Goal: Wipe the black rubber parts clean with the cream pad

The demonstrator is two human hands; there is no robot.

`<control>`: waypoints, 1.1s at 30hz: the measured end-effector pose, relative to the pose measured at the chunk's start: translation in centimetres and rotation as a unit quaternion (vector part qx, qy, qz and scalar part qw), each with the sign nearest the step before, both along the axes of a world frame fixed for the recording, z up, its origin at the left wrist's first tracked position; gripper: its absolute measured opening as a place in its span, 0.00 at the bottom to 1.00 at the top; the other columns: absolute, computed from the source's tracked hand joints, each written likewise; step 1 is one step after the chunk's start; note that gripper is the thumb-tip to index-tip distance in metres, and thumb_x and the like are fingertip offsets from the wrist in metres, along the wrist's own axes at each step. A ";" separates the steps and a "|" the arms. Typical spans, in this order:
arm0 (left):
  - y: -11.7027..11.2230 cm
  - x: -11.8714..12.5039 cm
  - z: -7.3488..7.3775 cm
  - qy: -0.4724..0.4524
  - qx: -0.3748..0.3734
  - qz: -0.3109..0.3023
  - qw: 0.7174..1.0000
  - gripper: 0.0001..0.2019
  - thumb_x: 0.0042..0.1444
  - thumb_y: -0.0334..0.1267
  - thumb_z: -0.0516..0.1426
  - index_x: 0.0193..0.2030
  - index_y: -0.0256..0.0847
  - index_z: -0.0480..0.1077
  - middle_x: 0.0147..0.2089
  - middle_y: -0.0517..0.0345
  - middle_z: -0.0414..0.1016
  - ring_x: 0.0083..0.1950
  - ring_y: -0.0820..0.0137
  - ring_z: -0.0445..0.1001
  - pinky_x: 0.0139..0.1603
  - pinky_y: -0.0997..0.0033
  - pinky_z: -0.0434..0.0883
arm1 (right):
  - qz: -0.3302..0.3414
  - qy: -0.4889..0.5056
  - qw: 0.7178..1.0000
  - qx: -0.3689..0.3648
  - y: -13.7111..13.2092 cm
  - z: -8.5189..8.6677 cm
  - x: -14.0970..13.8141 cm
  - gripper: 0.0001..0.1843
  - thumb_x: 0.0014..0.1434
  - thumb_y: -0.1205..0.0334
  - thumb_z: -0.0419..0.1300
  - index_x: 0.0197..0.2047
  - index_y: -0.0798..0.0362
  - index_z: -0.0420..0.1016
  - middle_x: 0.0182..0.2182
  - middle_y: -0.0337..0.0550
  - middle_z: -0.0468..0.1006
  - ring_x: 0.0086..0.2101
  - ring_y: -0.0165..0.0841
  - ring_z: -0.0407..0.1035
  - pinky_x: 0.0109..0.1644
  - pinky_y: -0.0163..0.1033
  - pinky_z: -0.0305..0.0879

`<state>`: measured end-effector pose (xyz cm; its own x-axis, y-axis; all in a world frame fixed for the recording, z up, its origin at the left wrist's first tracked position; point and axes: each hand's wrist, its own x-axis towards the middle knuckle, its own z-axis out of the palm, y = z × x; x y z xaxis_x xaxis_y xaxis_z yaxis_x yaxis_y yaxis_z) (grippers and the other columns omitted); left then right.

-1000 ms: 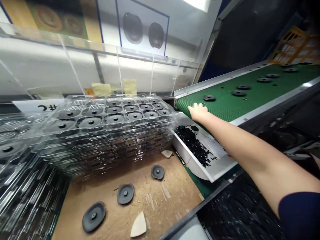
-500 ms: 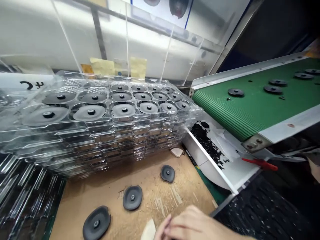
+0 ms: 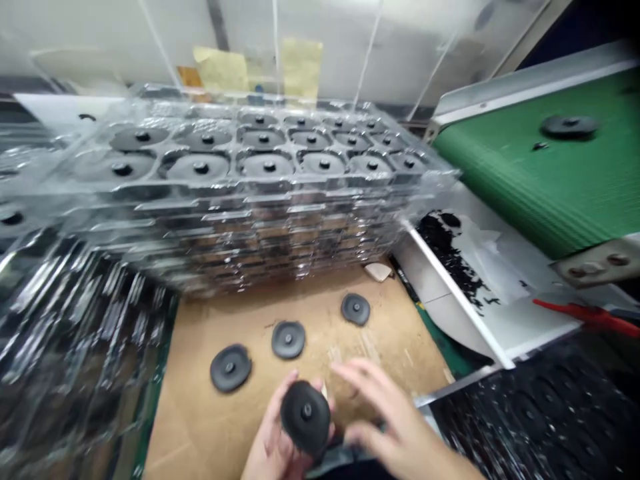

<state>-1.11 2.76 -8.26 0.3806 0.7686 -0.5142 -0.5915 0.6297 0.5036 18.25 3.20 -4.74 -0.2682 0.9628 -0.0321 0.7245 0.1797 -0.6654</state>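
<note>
over the board [image 3: 195, 427], the left hand [image 3: 273, 437] grips a disc [image 3: 303, 427], the right hand [image 3: 395, 427] spreads empty; beyond the board, a white sheet [image 3: 55, 112] bears unreadable marking [image 3: 87, 117].

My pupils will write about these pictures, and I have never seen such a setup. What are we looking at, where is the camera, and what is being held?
There is no robot here: these are a person's two bare hands. Every picture comes from one camera worn on that person's head, looking forward and down. The left hand holds a dark disc with a small knob in its middle. The right hand is open beside it, fingers spread. Three similar discs lie on a brown board, with a pale piece near its far edge. Behind is a stack of clear plastic trays, the top one holding more discs. To the right, a white tray contains black scraps, and a green belt carries another disc.
</note>
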 end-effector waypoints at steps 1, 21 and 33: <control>-0.1 -0.4 0.7 -0.010 0.004 0.021 1.000 0.26 0.44 0.53 0.62 0.53 0.60 0.67 0.58 0.58 0.72 0.57 0.56 0.71 0.55 0.56 0.69 | -0.030 0.002 0.999 -0.021 0.1 -0.3 0.1 0.24 0.62 0.55 0.53 0.60 0.49 0.62 0.46 0.49 0.73 0.35 0.33 0.75 0.39 0.37 0.73; -4.0 -0.8 5.7 -0.051 -0.028 0.183 0.981 0.24 0.46 0.38 0.65 0.52 0.40 0.70 0.54 0.46 0.75 0.54 0.59 0.73 0.54 0.65 0.71 | 0.138 0.073 0.987 0.028 -0.8 -5.6 -3.9 0.09 0.63 0.60 0.54 0.42 0.56 0.69 0.40 0.43 0.72 0.36 0.31 0.69 0.38 0.40 0.69; -4.4 0.0 6.1 -0.036 -0.025 0.154 0.987 0.21 0.48 0.39 0.64 0.50 0.39 0.72 0.52 0.48 0.76 0.53 0.60 0.74 0.54 0.65 0.71 | 0.063 0.115 0.990 0.043 -3.2 -4.4 -2.8 0.09 0.61 0.63 0.54 0.42 0.52 0.74 0.29 0.41 0.76 0.30 0.32 0.71 0.33 0.35 0.68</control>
